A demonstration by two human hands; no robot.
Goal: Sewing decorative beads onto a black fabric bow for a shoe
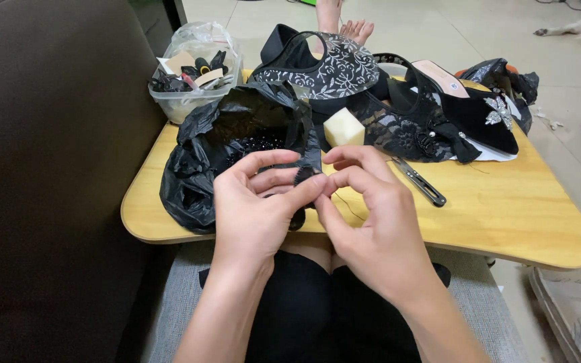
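My left hand [257,208] pinches a small black beaded fabric piece [302,176] between thumb and fingers, just above the near edge of a small wooden lap table [506,215]. My right hand [364,215] meets it from the right, fingertips closed on a thin black thread [350,207] that trails down from the piece; a needle is too small to make out. Both hands hover over my lap, touching each other at the fingertips.
An open black plastic bag [203,148] with black beads lies at the table's left. Behind it stand a clear tub of scraps [189,81], a pale foam block [343,128], black lace and embroidered shoe uppers [337,70], a black shoe with a silver ornament [479,114], and thread snips [419,181]. Someone's bare foot [356,28] rests beyond.
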